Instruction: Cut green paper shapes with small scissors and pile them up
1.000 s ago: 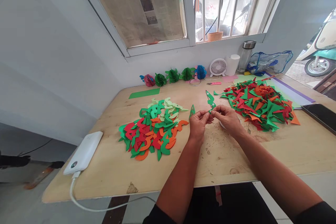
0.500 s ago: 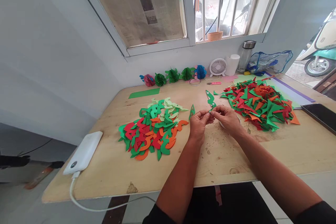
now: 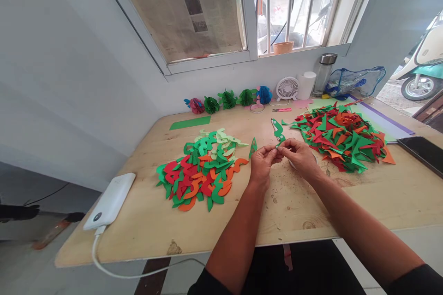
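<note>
My left hand [image 3: 261,166] and my right hand [image 3: 300,158] meet fingertip to fingertip above the wooden table [image 3: 145,221]. Both are pinched on a small green paper piece [image 3: 277,145], mostly covered by the fingers. Just beyond them lies a green curved cut-out [image 3: 278,130] with small pale patches. Another green piece [image 3: 254,145] is beside my left hand. To the left spreads a pile of curved red, orange and green paper shapes [image 3: 200,170]. A heap of pointed red, green and orange scraps [image 3: 346,136] lies right of my right hand.
Honeycomb paper figures [image 3: 228,99] line the wall, beside a small white fan [image 3: 287,88], a white cylinder [image 3: 306,85] and a glass bottle [image 3: 324,73]. Pink snips [image 3: 282,109] lie near the fan. A power bank [image 3: 110,200] is at left, a phone [image 3: 424,151] at right.
</note>
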Motion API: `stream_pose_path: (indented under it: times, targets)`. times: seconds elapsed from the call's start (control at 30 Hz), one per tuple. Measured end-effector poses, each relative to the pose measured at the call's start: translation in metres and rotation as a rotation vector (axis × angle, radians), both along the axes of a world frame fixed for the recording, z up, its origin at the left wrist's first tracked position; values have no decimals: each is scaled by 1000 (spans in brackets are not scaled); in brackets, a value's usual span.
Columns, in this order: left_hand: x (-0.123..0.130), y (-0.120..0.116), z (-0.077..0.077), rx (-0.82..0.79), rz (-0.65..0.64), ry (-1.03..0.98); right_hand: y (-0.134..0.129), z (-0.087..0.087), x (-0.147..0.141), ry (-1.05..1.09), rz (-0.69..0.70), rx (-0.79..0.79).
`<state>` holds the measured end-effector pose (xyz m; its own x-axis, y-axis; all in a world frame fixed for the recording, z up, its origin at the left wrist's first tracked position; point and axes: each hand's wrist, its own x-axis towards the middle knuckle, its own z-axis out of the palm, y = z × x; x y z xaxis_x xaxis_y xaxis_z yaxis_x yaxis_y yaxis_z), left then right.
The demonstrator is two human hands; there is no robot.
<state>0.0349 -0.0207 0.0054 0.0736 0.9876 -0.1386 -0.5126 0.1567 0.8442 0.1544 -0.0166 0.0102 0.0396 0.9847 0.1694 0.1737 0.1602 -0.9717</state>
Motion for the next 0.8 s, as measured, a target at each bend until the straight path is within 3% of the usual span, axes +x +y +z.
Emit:
stream_pose_path:
  times: [0.8]
  targets:
    - [1, 1, -4, -14, 17, 1, 0, 0, 0, -45, -27, 15]
